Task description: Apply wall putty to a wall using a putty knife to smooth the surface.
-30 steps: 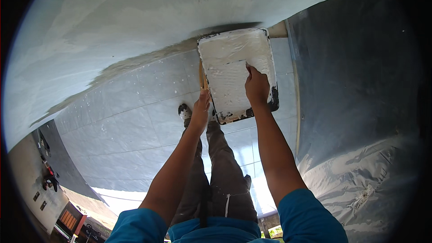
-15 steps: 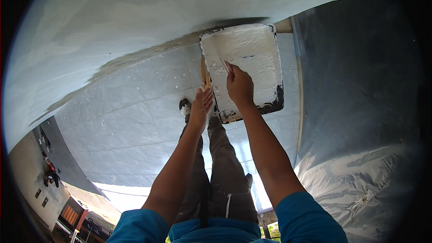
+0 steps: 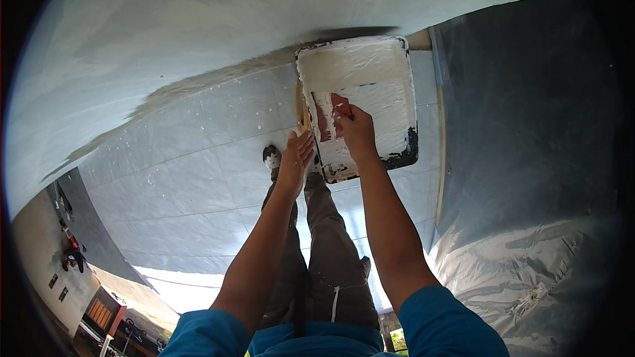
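A shallow black-rimmed tray [image 3: 357, 59] coated with white paste is in front of me, beside the wall. My right hand [image 3: 359, 133] is closed on a red putty spreader [image 3: 323, 119] and holds it over the tray's left half. White paste streaks the spreader's broad face. At the tray's left edge my left hand [image 3: 296, 155] has its fingers stretched out and thumb apart, with nothing visible in it. Whether its fingertips touch the tray, I cannot tell.
A grey wall [image 3: 218, 20] with damp-looking patches curves across the top. A yellowish wooden piece [image 3: 299, 102] shows at the tray's left side. White specks dot the grey tiled floor [image 3: 198, 152]. Dark sheeting [image 3: 522, 112] lies right, silvery crumpled sheeting [image 3: 529, 277] below it.
My right hand has turned the spreader from edge-on to broad face up and moved it slightly toward me. The left hand has stayed almost still.
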Demonstrator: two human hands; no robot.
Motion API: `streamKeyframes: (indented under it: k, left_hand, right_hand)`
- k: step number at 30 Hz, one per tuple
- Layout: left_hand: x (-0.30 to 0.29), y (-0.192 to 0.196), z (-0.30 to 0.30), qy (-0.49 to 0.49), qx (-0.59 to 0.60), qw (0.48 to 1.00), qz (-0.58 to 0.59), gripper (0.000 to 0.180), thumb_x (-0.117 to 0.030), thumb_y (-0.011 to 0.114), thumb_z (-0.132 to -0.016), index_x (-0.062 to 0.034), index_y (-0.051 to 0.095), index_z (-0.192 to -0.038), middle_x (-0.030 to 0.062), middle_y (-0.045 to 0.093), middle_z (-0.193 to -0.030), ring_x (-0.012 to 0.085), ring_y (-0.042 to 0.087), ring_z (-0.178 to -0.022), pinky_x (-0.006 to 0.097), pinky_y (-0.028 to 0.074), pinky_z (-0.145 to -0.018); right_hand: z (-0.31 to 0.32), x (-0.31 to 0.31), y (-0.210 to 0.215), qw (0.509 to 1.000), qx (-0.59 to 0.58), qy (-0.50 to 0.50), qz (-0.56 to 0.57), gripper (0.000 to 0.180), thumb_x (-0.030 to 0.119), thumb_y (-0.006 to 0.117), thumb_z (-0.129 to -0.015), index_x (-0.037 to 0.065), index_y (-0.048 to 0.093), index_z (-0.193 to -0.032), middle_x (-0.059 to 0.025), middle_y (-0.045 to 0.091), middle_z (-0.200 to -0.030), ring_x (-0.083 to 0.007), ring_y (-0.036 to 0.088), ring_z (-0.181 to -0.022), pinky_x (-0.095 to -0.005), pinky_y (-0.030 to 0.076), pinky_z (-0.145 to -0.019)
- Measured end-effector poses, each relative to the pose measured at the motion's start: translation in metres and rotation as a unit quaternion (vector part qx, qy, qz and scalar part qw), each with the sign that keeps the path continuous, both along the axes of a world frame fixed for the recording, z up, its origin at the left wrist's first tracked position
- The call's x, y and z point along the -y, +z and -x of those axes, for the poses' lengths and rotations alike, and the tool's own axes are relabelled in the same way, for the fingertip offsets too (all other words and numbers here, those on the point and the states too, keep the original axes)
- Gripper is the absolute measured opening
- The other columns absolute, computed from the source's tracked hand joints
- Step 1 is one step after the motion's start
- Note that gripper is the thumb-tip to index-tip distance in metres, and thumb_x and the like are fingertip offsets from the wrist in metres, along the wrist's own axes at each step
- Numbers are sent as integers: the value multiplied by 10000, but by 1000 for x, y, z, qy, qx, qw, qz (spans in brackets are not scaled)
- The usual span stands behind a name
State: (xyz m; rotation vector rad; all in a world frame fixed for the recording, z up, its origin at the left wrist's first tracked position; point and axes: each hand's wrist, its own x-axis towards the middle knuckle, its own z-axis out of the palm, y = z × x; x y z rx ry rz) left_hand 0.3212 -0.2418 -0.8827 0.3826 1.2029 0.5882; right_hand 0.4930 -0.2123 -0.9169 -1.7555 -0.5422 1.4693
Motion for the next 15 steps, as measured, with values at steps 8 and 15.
streamKeyframes:
  k: [8,15]
  left_hand:
    - [-3,1,3,-7,6,1000,0,970,-722,281,-979,89,271,-1511,256,311,-1573,323,299,-1479,418,197,-1224]
    - [-2,-1,3,-1,13,1000,-2,967,-718,278,-982,93,273,-1508,258,317,-1570,324,305,-1477,418,200,-1222]
  right_hand:
    - [-18,12,2,991,-83,-99,-21,188,72,672,-901,-27,691,-1060,-32,691,-869,-107,622,-733,-264,505,-685]
    - [-22,16,19,984,-101,-144,-36,227,23,646,-854,-22,681,-1074,-55,693,-919,-114,632,-780,-258,517,-728]
